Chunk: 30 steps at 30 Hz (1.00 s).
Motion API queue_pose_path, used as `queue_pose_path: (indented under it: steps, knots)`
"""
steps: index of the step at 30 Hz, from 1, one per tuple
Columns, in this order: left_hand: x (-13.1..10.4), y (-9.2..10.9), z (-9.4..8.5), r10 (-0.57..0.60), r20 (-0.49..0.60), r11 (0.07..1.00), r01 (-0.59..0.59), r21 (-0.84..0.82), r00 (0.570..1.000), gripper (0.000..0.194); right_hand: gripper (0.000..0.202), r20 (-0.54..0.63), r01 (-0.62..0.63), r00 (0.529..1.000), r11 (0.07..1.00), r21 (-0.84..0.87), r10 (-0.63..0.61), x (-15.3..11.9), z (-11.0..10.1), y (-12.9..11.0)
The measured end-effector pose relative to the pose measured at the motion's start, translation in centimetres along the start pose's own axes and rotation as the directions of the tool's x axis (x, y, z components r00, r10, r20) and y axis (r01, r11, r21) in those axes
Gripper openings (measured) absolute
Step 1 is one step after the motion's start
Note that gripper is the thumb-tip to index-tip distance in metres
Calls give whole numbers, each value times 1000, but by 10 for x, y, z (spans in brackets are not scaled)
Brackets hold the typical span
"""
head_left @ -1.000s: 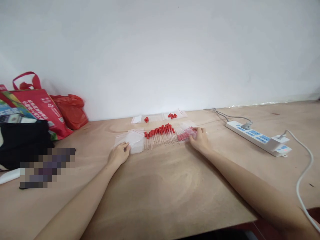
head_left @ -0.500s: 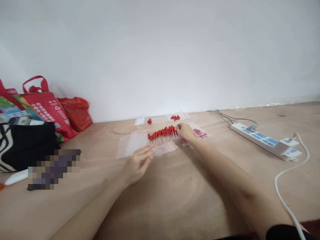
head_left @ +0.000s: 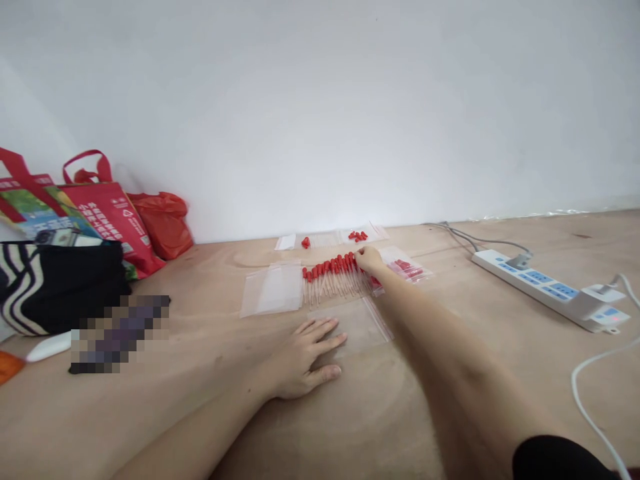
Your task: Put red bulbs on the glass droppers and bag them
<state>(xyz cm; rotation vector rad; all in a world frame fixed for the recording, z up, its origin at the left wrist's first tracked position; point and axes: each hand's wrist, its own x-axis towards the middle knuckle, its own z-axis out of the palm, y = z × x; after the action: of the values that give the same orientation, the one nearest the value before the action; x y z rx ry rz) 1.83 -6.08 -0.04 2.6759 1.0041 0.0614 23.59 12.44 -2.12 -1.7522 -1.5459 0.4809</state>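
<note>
And here we are at the bench (head_left: 380,413); the left hand (head_left: 305,357) is spread wide, palm down, its fingertips over the left edge of a flat clear bag (head_left: 355,327); up at the right end of the row of red-tipped sticks (head_left: 330,273), the right hand (head_left: 369,259) has its fingers drawn in narrow against the last red tips; whether they grip one, I cannot tell!

The row itself runs across the middle of the bench, red ends pointing to the wall (head_left: 320,120), pale shafts toward the person, some of them slanting and crossing; the flat clear bag lies just on the near side of it, its reddish seal strip at the right; a group of overlapping clear bags (head_left: 275,290) sits beside the row on the left; over on the right, partly behind the right hand and forearm, lie bags with red pieces (head_left: 407,269); and back near the wall, two more small clusters, the left red cluster (head_left: 306,243) and the right red cluster (head_left: 358,236), both on clear plastic!

Out wide right, the white power strip (head_left: 525,280) carries a grey plug (head_left: 520,260) and a white adapter (head_left: 590,303); far left, a red shopping bag (head_left: 115,227) leans beside a red plastic bag (head_left: 165,230), with a black striped cloth (head_left: 75,283) in front and a pixelated item (head_left: 120,333) nearby, too masked to make out.
</note>
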Motion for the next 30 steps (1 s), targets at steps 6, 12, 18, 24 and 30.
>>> queue_pose_path:
  steps: [6, 12, 18, 24, 30]
  knots:
    - [-1, -4, 3, 16, -37, 999, -18, -35, 999, 49, 22, -133, 15, 991, 976, 219, 15, -15, -34, 2]
    - [3, -9, 10, 79, -183, 996, -84, -19, 980, 47, 31, -338, 203, 941, 749, 631, 29, -78, -69, 40]
    - [4, -5, 8, 60, -165, 997, -68, -39, 985, 45, 34, -255, 158, 966, 672, 723, 46, -117, -67, 57]
    - [4, -6, 8, 34, -116, 998, -41, -54, 993, 45, 36, -183, 104, 982, 696, 710, 40, -120, -61, 51]
    - [4, -5, 5, 62, -55, 998, -64, -27, 997, 38, 38, -73, 4, 993, 611, 792, 88, -129, -55, 47]
